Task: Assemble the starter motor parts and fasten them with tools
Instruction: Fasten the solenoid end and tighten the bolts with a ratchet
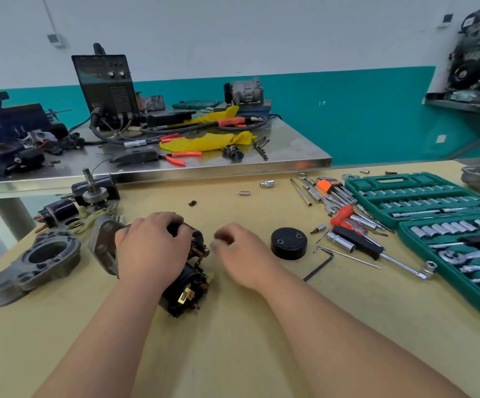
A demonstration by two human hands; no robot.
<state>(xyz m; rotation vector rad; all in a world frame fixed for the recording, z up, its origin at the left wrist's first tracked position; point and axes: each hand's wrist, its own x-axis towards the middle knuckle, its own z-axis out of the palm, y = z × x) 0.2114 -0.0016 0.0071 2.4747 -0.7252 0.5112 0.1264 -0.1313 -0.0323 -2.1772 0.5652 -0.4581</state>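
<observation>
Tan tabletop (261,340): left hand (152,248) grips starter motor (187,285); right hand (240,254) just beside, blurred, grasp unclear; black cap (289,243) near.

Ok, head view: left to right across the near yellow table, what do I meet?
Grey cast-metal housing, left hand gripping the black starter motor, right hand, black round cap, black L-shaped hex key, green socket-set case.
</observation>
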